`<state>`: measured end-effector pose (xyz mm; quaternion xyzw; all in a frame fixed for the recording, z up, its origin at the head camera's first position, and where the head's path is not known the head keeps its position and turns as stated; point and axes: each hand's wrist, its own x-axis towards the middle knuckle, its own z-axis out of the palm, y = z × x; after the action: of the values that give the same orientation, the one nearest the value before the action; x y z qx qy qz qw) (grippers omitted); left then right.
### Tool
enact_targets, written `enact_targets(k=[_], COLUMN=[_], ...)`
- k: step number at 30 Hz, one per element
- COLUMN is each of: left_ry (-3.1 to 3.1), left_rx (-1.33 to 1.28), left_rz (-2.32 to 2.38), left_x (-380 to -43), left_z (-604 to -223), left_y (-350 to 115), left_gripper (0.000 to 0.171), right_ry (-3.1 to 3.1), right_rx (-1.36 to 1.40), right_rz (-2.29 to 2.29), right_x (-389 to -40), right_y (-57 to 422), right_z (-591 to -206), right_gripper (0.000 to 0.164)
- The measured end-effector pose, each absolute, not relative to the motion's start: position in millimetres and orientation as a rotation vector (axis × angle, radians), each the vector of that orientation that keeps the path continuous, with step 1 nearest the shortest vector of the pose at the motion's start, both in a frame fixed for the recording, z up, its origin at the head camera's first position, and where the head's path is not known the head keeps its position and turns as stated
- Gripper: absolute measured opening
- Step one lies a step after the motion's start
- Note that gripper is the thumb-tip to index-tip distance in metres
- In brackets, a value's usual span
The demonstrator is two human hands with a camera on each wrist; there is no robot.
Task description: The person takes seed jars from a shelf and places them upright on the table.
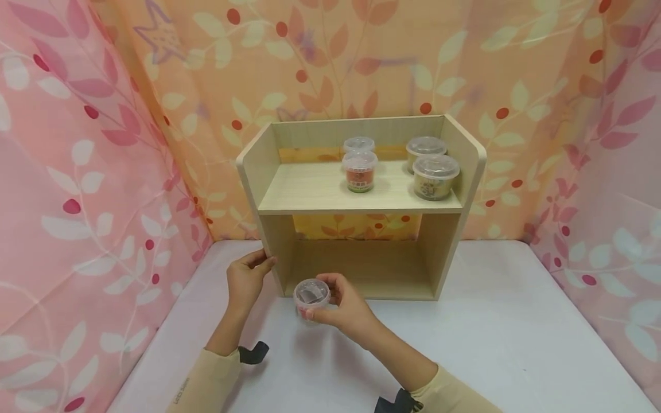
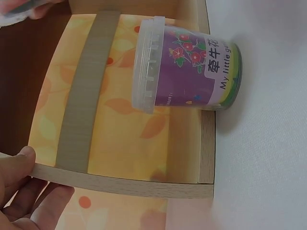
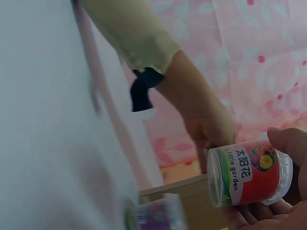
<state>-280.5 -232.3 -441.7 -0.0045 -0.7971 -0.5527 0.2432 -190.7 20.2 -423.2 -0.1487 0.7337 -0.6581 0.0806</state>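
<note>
My right hand [image 1: 352,310] grips a small clear-lidded plastic tub [image 1: 312,293] in front of the shelf's lower left. The right wrist view shows that tub [image 3: 256,175] with a red flower label, tipped on its side in that view, apart from the table. A second tub [image 2: 189,72], labelled purple, stands on the table by the shelf's front edge. The head view does not show it, apparently hidden under the red tub. With thumb and fingers, my left hand [image 1: 245,284] pinches the front edge of the wooden shelf's left side panel [image 2: 120,184].
On the two-tier shelf's upper board [image 1: 304,186] stand several lidded tubs, including a red-labelled one [image 1: 360,172] in the middle and a wider one [image 1: 435,178] at the right. White cloth [image 1: 496,344] covers the table. Patterned curtains [image 1: 330,69] hang behind and at both sides.
</note>
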Motion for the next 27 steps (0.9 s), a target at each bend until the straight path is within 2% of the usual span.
enact_targets(k=[8,15,27], left_ry=[-2.199,-2.196,-2.207], left_rx=[-0.007,-0.024,-0.009], left_rz=[-1.475,-1.487,-1.463], left_x=[-280,-280,-280], left_z=[-440,-440,-442], left_y=[-235,-232,-230], left_gripper=[0.026,0.025,0.024], right_ry=[2.256,2.415,2.530], right_rx=[-0.373,-0.433,-0.416], right_rz=[-1.918,-1.813,-1.726], right_x=[-185,-182,-174], right_y=[6,-2,-14], right_z=[-464,-493,-510], right_gripper=[0.077,0.076,0.079])
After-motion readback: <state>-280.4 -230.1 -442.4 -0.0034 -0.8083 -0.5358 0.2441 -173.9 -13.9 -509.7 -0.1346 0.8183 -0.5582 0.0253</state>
